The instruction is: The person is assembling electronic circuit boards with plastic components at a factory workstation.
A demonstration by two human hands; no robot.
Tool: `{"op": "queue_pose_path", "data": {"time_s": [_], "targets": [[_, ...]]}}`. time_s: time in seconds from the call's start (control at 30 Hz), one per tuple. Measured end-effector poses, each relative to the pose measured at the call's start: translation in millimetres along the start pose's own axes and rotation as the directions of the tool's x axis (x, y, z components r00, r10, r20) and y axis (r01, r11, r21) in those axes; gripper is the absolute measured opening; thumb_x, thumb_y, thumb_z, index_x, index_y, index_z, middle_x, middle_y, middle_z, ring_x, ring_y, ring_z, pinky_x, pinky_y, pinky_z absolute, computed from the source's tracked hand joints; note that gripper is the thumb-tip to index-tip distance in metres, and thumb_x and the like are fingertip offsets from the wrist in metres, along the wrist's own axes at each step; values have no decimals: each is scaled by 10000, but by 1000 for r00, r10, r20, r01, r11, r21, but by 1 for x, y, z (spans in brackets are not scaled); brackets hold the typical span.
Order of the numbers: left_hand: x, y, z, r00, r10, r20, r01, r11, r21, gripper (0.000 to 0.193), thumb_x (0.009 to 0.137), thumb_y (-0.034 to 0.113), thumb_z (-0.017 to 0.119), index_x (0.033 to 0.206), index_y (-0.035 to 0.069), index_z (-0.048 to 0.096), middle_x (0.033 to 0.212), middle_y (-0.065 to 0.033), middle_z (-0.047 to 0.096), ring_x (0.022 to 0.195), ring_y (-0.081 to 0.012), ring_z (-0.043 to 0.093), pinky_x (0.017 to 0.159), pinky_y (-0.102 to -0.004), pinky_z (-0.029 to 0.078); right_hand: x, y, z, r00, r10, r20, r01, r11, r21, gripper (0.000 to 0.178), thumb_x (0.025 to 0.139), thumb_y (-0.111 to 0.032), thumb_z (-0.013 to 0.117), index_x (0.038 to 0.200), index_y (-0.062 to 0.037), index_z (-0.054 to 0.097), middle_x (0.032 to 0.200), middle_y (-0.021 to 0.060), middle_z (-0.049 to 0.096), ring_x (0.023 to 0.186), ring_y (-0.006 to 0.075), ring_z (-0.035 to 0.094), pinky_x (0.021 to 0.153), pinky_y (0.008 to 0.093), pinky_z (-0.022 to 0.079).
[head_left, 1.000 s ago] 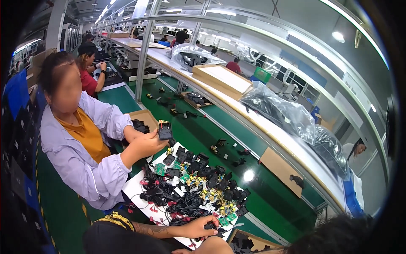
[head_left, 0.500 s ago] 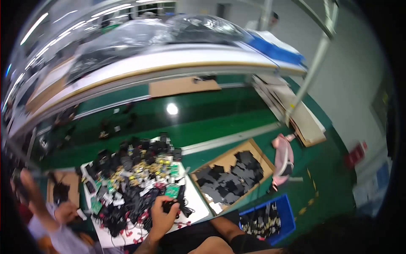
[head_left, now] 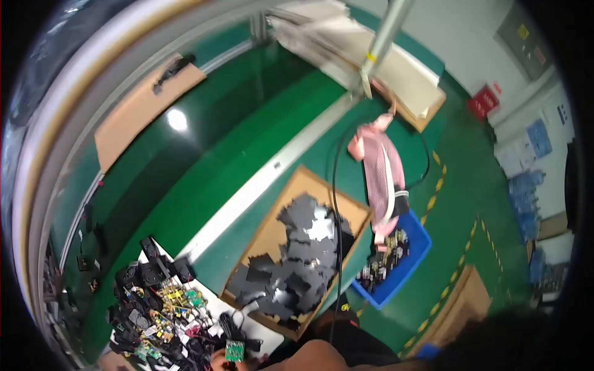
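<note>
A glossy green work surface (head_left: 247,123), mirroring a round white glare (head_left: 177,120), runs along a pale straight rail (head_left: 232,210) toward a silver-grey metal post (head_left: 388,34), and a grey wall (head_left: 458,31) rises from green floor (head_left: 461,191) marked with broken yellow stripes (head_left: 440,184).

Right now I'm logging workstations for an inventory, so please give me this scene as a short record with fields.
Left hand: partly cut off at the lower edge, at a green circuit board; grip unclear
Right hand: not visible
White tabletop: heaped electronic parts, including black housings
Cardboard tray: dark grey sheet pieces, right of the heap
Blue bin: small parts, right of the tray
Pink bag: partly overlapping the bin in view
</note>
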State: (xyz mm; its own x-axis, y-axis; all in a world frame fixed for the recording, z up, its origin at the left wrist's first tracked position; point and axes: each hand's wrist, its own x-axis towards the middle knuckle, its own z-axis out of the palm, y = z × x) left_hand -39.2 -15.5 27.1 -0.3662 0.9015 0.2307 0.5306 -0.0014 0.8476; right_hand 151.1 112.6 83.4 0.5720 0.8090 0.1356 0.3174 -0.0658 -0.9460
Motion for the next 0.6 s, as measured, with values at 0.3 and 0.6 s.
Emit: {"op": "queue_pose_path", "data": {"time_s": [0.3, 0.6], "targets": [[61, 75, -8, 878, -471, 81, 472, 882, 13, 274, 891, 110, 766, 1055, 70, 550, 886, 0, 572, 773, -89, 512, 690, -250, 429, 55, -28, 17, 994, 97, 55, -98, 995, 24, 380, 973, -131, 669, 1303, 14, 550, 1132, 147, 663, 1016, 252, 659, 903, 374, 505], [110, 128, -40, 542, -793, 280, 827, 442, -348, 179, 1002, 183, 685, 1070, 137, 526, 824, -6, 557, 567, -106, 525, 442, -228, 414, 38, -14, -50, 926, 331, -181, -360, 919, -162, 322, 980, -115, 650, 1260, 24, 576, 1078, 139, 684, 962, 243, 681, 867, 368, 520]]}}
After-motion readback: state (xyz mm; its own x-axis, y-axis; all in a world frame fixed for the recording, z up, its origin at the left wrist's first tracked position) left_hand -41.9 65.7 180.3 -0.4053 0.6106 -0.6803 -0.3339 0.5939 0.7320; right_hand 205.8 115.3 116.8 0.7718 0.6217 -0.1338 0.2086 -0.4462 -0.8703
